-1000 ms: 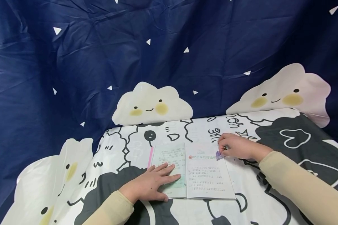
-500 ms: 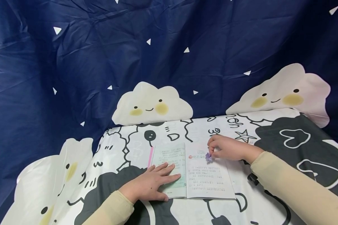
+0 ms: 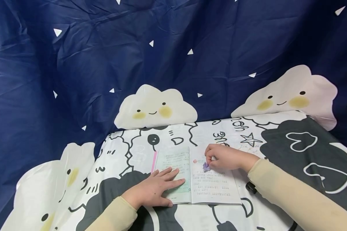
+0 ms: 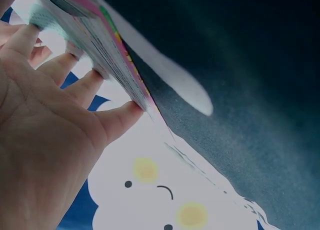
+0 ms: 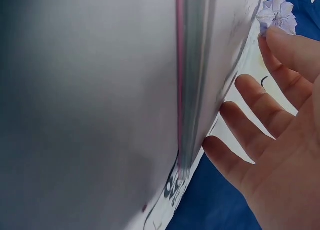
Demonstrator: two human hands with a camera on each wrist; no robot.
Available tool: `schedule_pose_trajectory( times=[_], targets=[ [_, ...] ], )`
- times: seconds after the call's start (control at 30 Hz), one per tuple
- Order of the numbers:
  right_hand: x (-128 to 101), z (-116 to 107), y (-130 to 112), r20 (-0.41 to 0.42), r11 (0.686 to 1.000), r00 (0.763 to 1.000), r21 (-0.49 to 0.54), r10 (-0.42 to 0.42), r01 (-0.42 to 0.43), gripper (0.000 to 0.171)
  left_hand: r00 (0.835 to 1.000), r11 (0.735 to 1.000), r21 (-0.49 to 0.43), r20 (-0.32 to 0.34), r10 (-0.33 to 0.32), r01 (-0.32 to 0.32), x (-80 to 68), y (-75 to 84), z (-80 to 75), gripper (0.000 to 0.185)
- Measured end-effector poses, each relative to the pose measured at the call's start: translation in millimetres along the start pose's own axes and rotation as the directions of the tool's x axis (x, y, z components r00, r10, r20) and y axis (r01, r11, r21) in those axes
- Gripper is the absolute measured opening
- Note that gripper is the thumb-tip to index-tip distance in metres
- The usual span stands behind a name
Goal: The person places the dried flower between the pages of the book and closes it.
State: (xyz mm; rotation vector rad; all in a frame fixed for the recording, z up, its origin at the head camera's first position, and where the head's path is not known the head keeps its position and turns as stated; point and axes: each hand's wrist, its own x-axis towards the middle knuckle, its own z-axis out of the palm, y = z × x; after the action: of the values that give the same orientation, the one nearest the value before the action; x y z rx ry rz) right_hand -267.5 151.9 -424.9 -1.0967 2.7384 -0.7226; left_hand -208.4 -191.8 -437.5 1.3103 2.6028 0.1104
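Observation:
An open book [image 3: 212, 189] with printed pages lies flat on the patterned cloth. My left hand [image 3: 157, 187] rests with spread, straight fingers on the left page; in the left wrist view the fingertips of the left hand [image 4: 50, 125] touch the page and the book's edge [image 4: 120, 55]. Over the upper part of the right page, my right hand [image 3: 225, 157] pinches a small purple flower [image 3: 206, 167] between thumb and forefinger. The right wrist view shows that flower [image 5: 278, 15] at the tips, the other fingers of the right hand [image 5: 285, 120] extended near the page.
A black-and-white cartoon cloth [image 3: 202, 221] covers the surface beneath the book. A dark blue curtain [image 3: 173, 48] with white cloud shapes hangs behind. A small black object [image 3: 251, 187] sits beneath the right forearm. A pink strip [image 3: 154, 161] borders the book's left edge.
My right hand has moved left and slightly nearer across the right page, carrying the purple flower from the page's outer edge toward the spine. The left hand has stayed in place.

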Motion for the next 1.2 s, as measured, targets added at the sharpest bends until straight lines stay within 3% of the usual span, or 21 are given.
schedule_pose_trajectory(
  times=[0.47, 1.2],
  targets=[
    [6, 11, -2, -0.002, 1.0, 1.0, -0.02, 0.02, -0.02, 0.022, 1.0, 1.0, 0.007, -0.003, 0.006, -0.006, 0.1, -1.4, 0.7, 0.084],
    [-11, -1, 11, -0.024, 0.999, 1.0, -0.037, 0.018, -0.019, 0.022, 1.0, 1.0, 0.027, -0.014, 0.016, -0.015, -0.8, 0.9, -2.2, 0.084]
  ],
)
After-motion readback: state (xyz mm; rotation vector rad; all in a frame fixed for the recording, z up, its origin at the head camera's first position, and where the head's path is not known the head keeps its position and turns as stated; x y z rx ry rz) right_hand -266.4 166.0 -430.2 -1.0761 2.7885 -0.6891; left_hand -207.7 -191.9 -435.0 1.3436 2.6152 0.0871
